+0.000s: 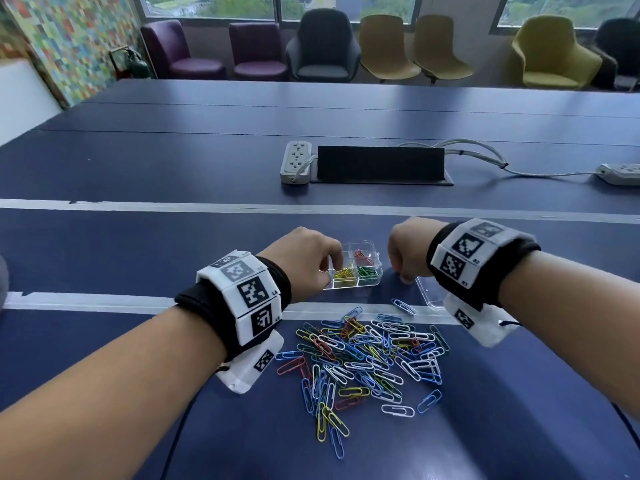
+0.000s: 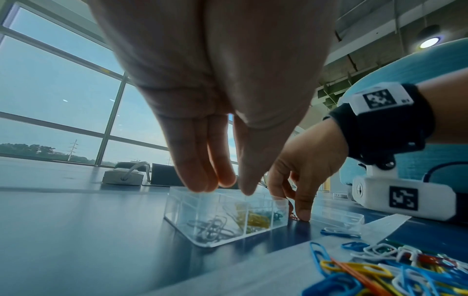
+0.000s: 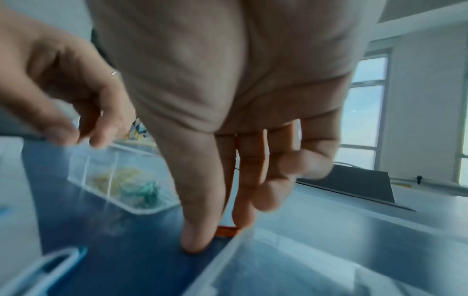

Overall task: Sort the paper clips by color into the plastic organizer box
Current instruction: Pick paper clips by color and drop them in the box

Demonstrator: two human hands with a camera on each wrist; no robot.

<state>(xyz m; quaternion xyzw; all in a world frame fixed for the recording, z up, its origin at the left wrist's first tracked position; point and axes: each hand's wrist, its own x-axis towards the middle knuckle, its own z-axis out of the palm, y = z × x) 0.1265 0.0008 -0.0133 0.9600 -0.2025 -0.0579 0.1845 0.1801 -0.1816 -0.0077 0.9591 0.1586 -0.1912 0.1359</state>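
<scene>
A meeting room with a row of chairs under windows is stretching behind a long dark blue surface (image 1: 173,161). Near its front edge a small clear box (image 1: 355,271) is sitting, its compartments holding yellow, green, red and white clips. Its clear lid (image 1: 429,292) is lying just to the right of the box. A loose pile of mixed clips (image 1: 367,355) is spreading out in front of the box, nearer the person.

The left hand (image 1: 304,261) is hovering over the box's left side, fingers (image 2: 200,172) pointing down and relaxed, holding nothing visible. The right hand (image 1: 408,251) is reaching down between the box and the lid, thumb and forefinger pinching a red clip (image 3: 226,233) against the surface.

Most of the sorting seems not yet done. The red clip is lying flat and thin, so it could slip from the pinch or skid under the lid's edge. A clumsy lift could also nudge the light box, or drop the clip into the green compartment beside the red one.
</scene>
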